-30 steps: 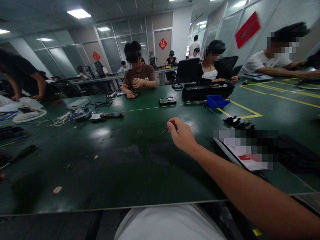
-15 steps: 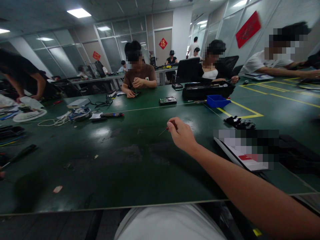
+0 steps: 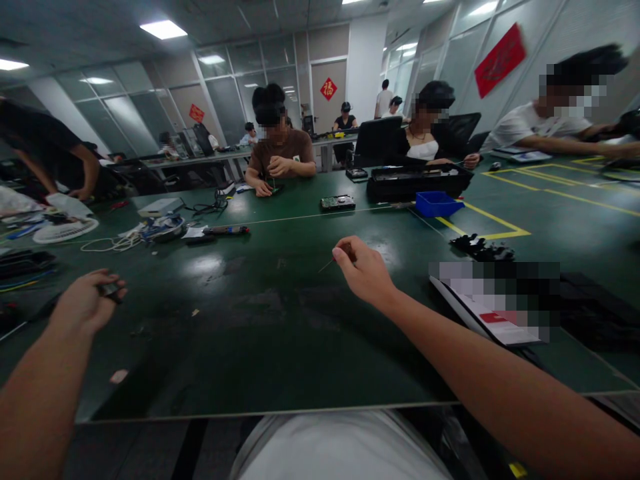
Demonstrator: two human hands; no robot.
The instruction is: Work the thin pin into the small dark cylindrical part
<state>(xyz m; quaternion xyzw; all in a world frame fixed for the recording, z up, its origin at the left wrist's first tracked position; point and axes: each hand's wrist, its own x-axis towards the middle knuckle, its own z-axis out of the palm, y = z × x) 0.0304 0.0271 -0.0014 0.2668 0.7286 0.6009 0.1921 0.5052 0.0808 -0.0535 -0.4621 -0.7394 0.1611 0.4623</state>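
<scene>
My right hand (image 3: 363,270) is closed around a small screwdriver (image 3: 327,265), whose thin shaft points down and to the left above the green table (image 3: 225,360). At the left, my left hand (image 3: 87,300) is curled around a small dark object (image 3: 109,290). Its kind is too unclear to name, since the fingers hide part of it. A bare hard drive (image 3: 337,203) lies on the table beyond my right hand. Behind my left wrist rests a long tool with a dark handle (image 3: 47,307), partly covered by the arm.
A blue bin (image 3: 439,204) and a long black casing (image 3: 417,181) stand at the back right. Nearer lie black plastic parts (image 3: 481,248) and a white booklet (image 3: 485,313). Cables (image 3: 160,228) lie back left. A co-worker in brown (image 3: 283,150) sits opposite.
My left hand has come into view from the left edge, with a small dark object in its fingers. My right hand stays nearly in place with the screwdriver.
</scene>
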